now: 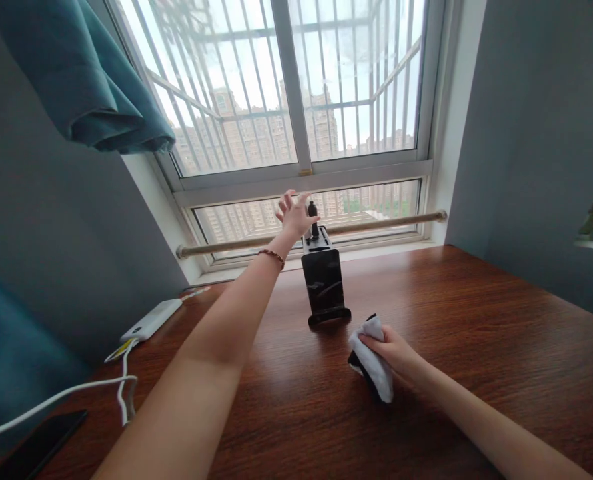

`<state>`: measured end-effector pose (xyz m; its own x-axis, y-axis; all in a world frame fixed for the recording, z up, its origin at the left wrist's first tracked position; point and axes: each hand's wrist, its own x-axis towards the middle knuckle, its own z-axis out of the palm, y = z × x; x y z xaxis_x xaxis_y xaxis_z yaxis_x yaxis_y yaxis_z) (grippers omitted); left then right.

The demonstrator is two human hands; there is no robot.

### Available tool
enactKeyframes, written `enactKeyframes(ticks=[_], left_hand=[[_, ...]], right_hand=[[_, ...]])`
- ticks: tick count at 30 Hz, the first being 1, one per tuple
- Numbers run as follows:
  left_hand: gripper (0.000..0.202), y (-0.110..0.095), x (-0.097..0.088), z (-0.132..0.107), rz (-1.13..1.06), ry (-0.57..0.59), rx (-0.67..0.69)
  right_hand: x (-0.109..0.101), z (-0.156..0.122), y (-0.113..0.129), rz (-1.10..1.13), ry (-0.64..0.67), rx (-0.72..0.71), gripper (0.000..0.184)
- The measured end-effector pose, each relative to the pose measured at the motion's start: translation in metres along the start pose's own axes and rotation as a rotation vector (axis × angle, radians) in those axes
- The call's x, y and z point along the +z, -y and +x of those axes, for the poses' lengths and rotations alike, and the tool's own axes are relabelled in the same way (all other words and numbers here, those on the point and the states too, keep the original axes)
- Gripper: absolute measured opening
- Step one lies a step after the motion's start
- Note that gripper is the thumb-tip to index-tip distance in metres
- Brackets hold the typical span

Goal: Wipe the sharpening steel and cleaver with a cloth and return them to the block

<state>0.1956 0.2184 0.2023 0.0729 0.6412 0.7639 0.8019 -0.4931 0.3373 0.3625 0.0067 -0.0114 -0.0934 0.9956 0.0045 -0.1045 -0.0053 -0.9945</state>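
My left hand [295, 215] reaches far forward with its fingers spread, just left of the black handle sticking out of a black knife block [323, 287]. It touches nothing that I can see. The block stands upright on the wooden table [476, 320], near the window. My right hand [393, 350] rests low on the table in front of the block, closed on a folded white cloth [373, 363] with a dark underside.
A white power bank [152, 320] with a white cable [76, 390] lies at the table's left edge, and a black phone [41, 443] sits near the front left corner. A wooden rod [386, 223] runs along the window sill. A teal curtain [81, 80] hangs upper left.
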Motion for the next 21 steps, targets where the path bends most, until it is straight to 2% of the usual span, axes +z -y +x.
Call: enactKeyframes(ticks=[3, 5, 9, 12, 14, 17, 18, 21], left_hand=[[0.064, 0.010, 0.003, -0.034, -0.418, -0.119, -0.264], [0.049, 0.021, 0.004, -0.065, -0.512, -0.145, -0.384], [0.031, 0.041, -0.005, -0.120, -0.632, -0.132, -0.518], [0.031, 0.035, -0.025, -0.137, -0.707, -0.094, -0.524], [0.035, 0.019, -0.042, -0.138, -0.776, -0.001, -0.481], [0.047, -0.006, -0.067, -0.135, -0.929, 0.319, -0.458], [0.049, -0.011, -0.075, -0.134, -0.948, 0.381, -0.464], [0.049, -0.005, -0.094, -0.132, -0.997, 0.457, -0.484]], right_hand=[[-0.001, -0.002, 0.006, 0.053, -0.039, -0.003, 0.041], [-0.005, -0.003, 0.010, 0.085, -0.065, -0.017, 0.041], [-0.011, 0.001, 0.029, 0.142, -0.142, -0.085, 0.039], [-0.001, 0.012, 0.063, 0.138, -0.153, -0.167, 0.040], [0.016, 0.025, 0.092, 0.057, -0.109, -0.263, 0.041], [0.052, 0.054, 0.131, -0.040, 0.015, -0.327, 0.038], [0.066, 0.064, 0.141, -0.083, 0.059, -0.345, 0.037], [0.103, 0.091, 0.164, -0.238, 0.132, -0.370, 0.029]])
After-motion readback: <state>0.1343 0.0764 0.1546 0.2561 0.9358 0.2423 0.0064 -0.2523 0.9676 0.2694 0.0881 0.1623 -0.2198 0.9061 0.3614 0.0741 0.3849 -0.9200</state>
